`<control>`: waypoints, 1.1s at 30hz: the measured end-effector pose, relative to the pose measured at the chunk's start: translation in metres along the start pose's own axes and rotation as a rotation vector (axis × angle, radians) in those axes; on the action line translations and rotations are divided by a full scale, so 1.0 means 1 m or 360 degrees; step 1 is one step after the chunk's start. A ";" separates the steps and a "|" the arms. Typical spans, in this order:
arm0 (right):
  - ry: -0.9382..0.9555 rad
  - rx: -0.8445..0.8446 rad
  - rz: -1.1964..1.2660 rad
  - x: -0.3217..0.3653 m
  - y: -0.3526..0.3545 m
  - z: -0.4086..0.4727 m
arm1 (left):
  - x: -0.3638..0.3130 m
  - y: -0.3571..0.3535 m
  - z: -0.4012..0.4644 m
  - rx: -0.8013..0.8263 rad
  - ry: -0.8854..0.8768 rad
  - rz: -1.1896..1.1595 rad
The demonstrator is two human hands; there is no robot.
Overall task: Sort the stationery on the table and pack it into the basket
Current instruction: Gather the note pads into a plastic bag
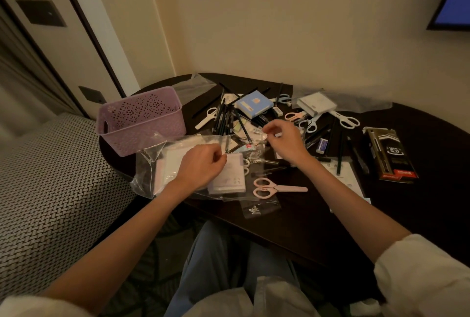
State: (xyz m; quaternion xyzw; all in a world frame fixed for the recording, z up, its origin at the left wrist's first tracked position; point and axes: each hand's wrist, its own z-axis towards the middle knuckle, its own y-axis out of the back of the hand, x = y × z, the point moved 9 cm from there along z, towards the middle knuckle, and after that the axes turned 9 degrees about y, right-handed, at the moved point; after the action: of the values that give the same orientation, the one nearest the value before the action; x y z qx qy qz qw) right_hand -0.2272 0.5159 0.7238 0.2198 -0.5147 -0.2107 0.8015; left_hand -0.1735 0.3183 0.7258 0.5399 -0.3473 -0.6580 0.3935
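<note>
My left hand (201, 166) pinches a clear bag (162, 164) holding notepads; right hand (284, 138) pinches something small; basket (142, 123) looks empty.

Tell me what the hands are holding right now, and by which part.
The left hand pinches the clear plastic bag at its upper edge. The right hand pinches something small and pale; unclear what.

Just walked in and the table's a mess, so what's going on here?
A person sits at a dark table strewn with stationery. The left hand pinches a clear plastic bag of notepads, and the right hand pinches a small white item above the pile. The purple basket looks empty so far.
</note>
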 end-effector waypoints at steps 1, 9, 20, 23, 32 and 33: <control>-0.0085 0.0004 -0.0044 -0.006 0.002 0.001 | 0.001 0.000 0.000 0.0002 0.0010 0.0018; -0.0342 0.0670 -0.0372 -0.029 -0.044 -0.026 | 0.003 -0.004 -0.001 0.0001 0.0059 0.0123; -0.0515 0.0624 -0.0646 -0.033 -0.046 -0.034 | 0.008 -0.001 -0.005 0.0038 0.0193 0.0192; -0.0577 0.0620 -0.0519 -0.039 -0.048 -0.034 | 0.006 -0.005 0.002 0.0070 0.0238 0.0257; -0.0888 0.0753 0.1249 0.007 -0.077 -0.044 | 0.012 0.027 -0.002 -0.0138 0.0149 -0.0082; -0.0916 0.0780 0.1351 0.015 -0.080 -0.043 | 0.015 0.035 -0.004 -0.0180 0.0143 -0.0134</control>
State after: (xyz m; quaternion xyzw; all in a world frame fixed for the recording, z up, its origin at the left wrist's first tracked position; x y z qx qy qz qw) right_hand -0.1911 0.4475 0.6734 0.1068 -0.7895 0.2041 0.5689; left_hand -0.1659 0.2895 0.7492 0.5598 -0.2686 -0.6678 0.4106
